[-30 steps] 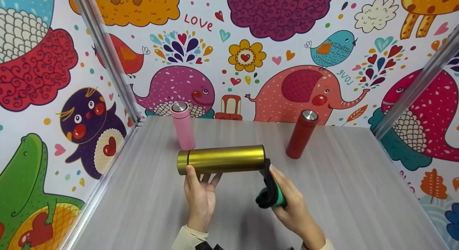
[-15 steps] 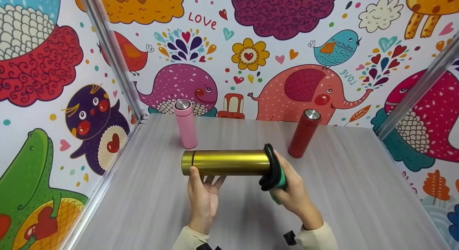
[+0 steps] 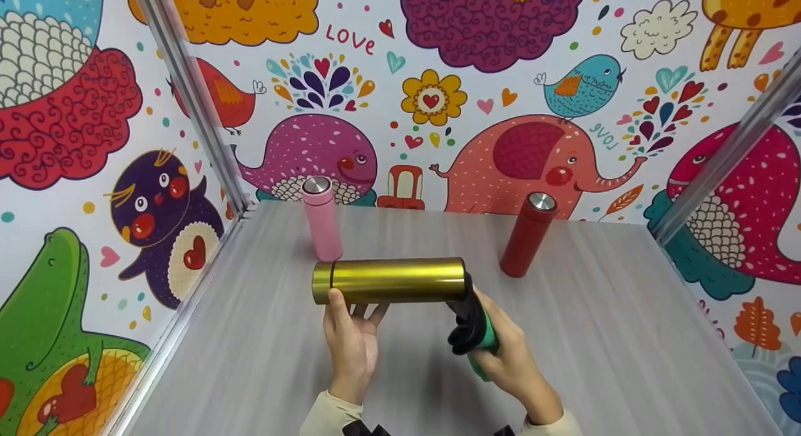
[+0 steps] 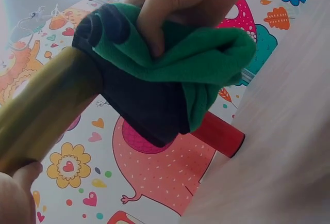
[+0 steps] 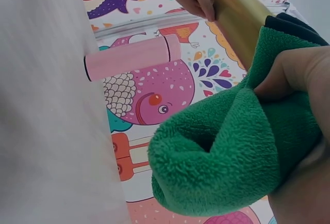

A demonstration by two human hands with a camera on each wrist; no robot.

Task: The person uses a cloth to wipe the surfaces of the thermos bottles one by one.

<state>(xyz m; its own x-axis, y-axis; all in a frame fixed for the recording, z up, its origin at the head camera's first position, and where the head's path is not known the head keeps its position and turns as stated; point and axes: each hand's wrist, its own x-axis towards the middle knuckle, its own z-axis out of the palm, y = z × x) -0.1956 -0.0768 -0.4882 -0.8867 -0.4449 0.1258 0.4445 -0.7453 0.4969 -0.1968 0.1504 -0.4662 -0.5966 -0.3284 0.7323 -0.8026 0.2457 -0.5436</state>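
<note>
A gold thermos flask (image 3: 400,279) lies sideways in the air above the table. My left hand (image 3: 352,345) grips it near its left end, thumb in front and fingers underneath. At the flask's right end, my right hand (image 3: 516,354) holds a bunched cloth (image 3: 472,329), fluffy green on one side and black on the other. Seen from the left wrist, the black side of the cloth (image 4: 142,100) meets the end of the flask. Thick green folds of the cloth (image 5: 221,152) fill the right wrist view below my right thumb.
Behind the gold flask stand a pink flask (image 3: 323,226) on the left and a red flask (image 3: 527,236) on the right, both upright with silver-topped lids. The grey table (image 3: 250,361) meets cartoon-printed walls (image 3: 500,79), with metal posts (image 3: 194,104) in the corners.
The cloth rose over the flask's right end, then slid back down along it with my right hand. My left hand and the gold flask have shifted only slightly.
</note>
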